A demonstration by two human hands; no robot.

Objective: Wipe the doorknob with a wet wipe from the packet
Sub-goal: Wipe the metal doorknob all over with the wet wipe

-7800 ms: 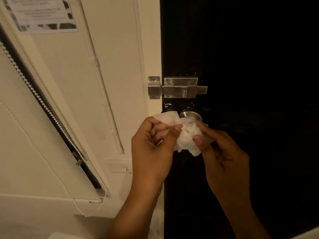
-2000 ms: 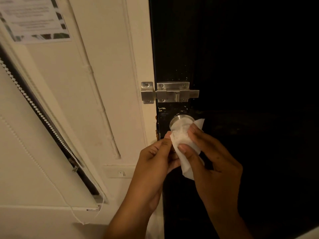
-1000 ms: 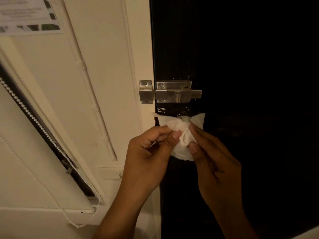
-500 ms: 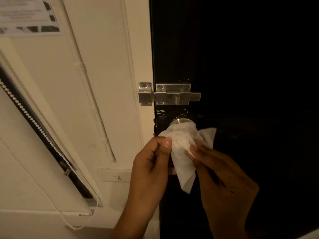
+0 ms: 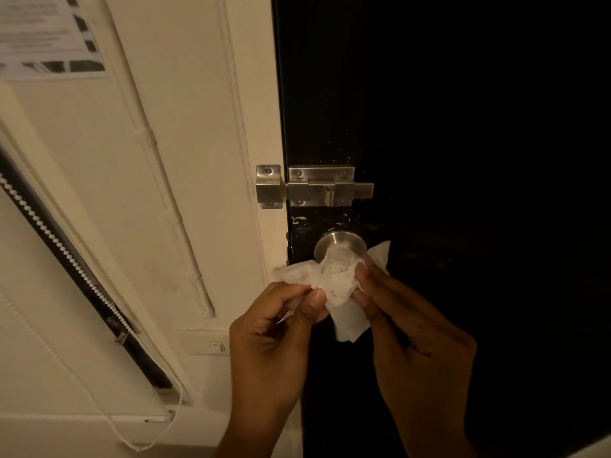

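Observation:
A round steel doorknob sits on the dark door, its top half showing. A white wet wipe, speckled with dirt, is draped over the knob's lower front. My left hand pinches the wipe's left part between thumb and fingers. My right hand pinches its right part, fingertips against the knob's right side. The wipe packet is out of sight.
A steel slide bolt spans the door and the cream frame just above the knob. A window blind with a bead chain hangs at the left. A wall switch sits below left of the knob. A paper notice is at the upper left.
Both hands have shifted the wipe on the knob: its left end is now stretched out past the door edge, and the dirty middle faces me. More of the knob's top shows.

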